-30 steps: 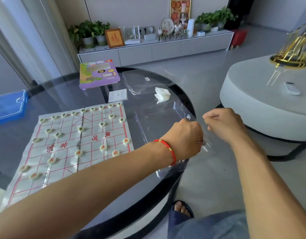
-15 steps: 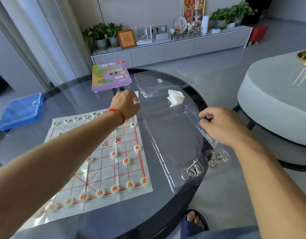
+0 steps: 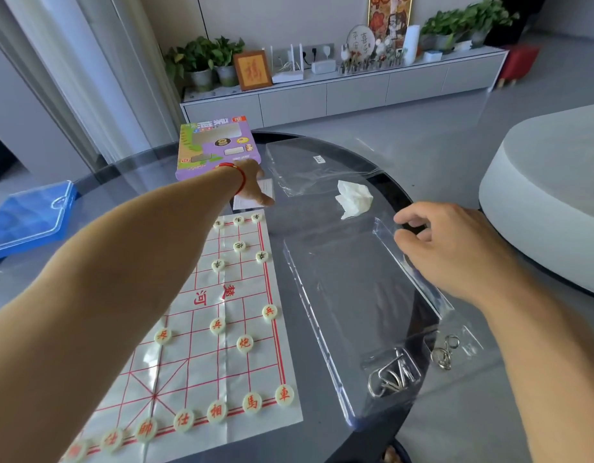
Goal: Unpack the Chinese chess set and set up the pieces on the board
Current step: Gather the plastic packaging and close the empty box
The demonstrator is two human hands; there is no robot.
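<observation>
The white chess board sheet (image 3: 222,295) with red lines lies on the round glass table (image 3: 322,426). Cream round pieces with red characters (image 3: 252,402) line its near edge, and more stand in the far rows (image 3: 238,246). My left hand (image 3: 254,185), a red cord at the wrist, reaches past the board's far edge and lies over a white paper slip (image 3: 267,187) beside the purple game box (image 3: 218,145); its grip is hidden. My right hand (image 3: 456,252) pinches the far right rim of a clear plastic tray (image 3: 349,295) to the right of the board.
A clear plastic bag (image 3: 305,168) and a crumpled white tissue (image 3: 354,198) lie beyond the tray. Metal ring puzzles in small bags (image 3: 392,375) sit at the table's near right edge. A blue plastic case (image 3: 28,215) is at far left, a white round seat (image 3: 539,195) at right.
My left hand has left the tray area, crossed over the board and reached out to the paper slip by the purple box. My right hand has stayed at the tray's rim.
</observation>
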